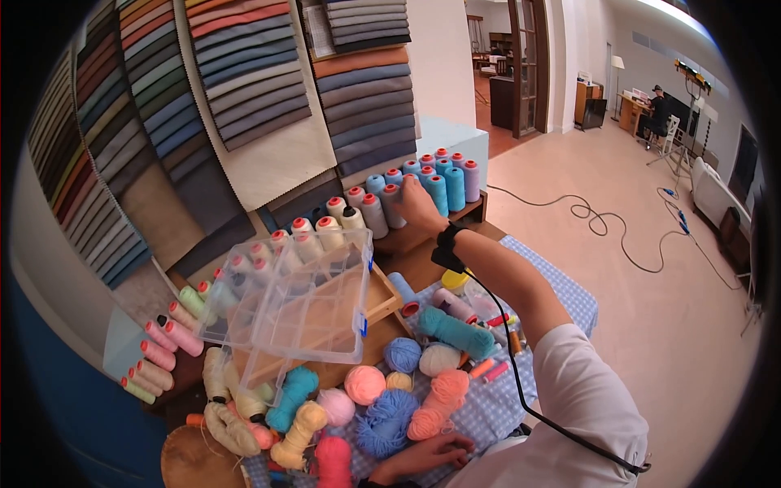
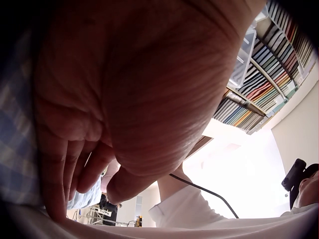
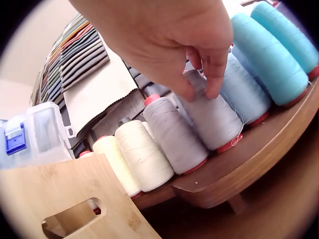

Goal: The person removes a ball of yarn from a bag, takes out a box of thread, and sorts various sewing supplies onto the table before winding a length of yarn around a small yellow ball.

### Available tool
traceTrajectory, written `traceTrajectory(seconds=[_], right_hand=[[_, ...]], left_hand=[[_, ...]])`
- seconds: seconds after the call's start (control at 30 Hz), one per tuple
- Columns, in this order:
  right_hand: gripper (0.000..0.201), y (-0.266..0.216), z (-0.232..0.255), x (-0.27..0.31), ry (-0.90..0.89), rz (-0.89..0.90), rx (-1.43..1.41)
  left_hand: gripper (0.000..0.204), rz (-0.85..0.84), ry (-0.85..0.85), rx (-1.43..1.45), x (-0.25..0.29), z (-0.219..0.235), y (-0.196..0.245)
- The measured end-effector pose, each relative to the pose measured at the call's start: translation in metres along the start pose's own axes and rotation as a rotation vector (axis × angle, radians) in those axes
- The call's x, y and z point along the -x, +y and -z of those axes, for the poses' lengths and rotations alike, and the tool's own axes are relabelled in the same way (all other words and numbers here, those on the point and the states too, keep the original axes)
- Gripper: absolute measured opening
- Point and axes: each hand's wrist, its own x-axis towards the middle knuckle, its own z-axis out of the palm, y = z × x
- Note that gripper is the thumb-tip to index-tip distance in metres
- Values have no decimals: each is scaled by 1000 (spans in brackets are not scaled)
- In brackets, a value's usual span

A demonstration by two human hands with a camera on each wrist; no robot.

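My right hand [image 1: 420, 203] reaches to the rack at the back and pinches the upper end of a grey-blue thread cone [image 3: 214, 117] between thumb and fingers. The cone leans in its row, its red base right at the wooden shelf [image 3: 239, 172]. A grey cone [image 3: 174, 132] stands to its left in the right wrist view, and a blue cone [image 3: 244, 89] to its right. Low in the head view, my left hand [image 1: 427, 457] lies loosely with nothing in it, near the checked cloth [image 1: 498, 407] and a blue yarn ball [image 1: 386, 423].
A transparent compartment box [image 1: 313, 305] with blue latches lies open over a wooden tray [image 1: 382, 297]. Yarn skeins, such as a teal one [image 1: 455, 332], and small spools crowd the table. Fabric swatches [image 1: 366, 106] hang behind. A black cable [image 1: 521, 370] runs from my right wrist.
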Motion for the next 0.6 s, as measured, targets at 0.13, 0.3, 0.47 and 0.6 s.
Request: traceTrajectory(seconds=[0.13, 0.3, 0.47, 0.6], right_hand=[[36, -1, 0, 12, -168, -219, 130], [22, 1, -7, 28, -355, -91, 105], [20, -1, -6, 34, -341, -134, 142], [24, -26, 16, 46, -396, -149, 175]], left_hand=[[42, -21, -13, -16, -4, 4, -17], [42, -20, -35, 33, -6, 2, -19], [42, -21, -14, 11, -4, 2, -16], [42, -32, -10, 11, -4, 0, -13]])
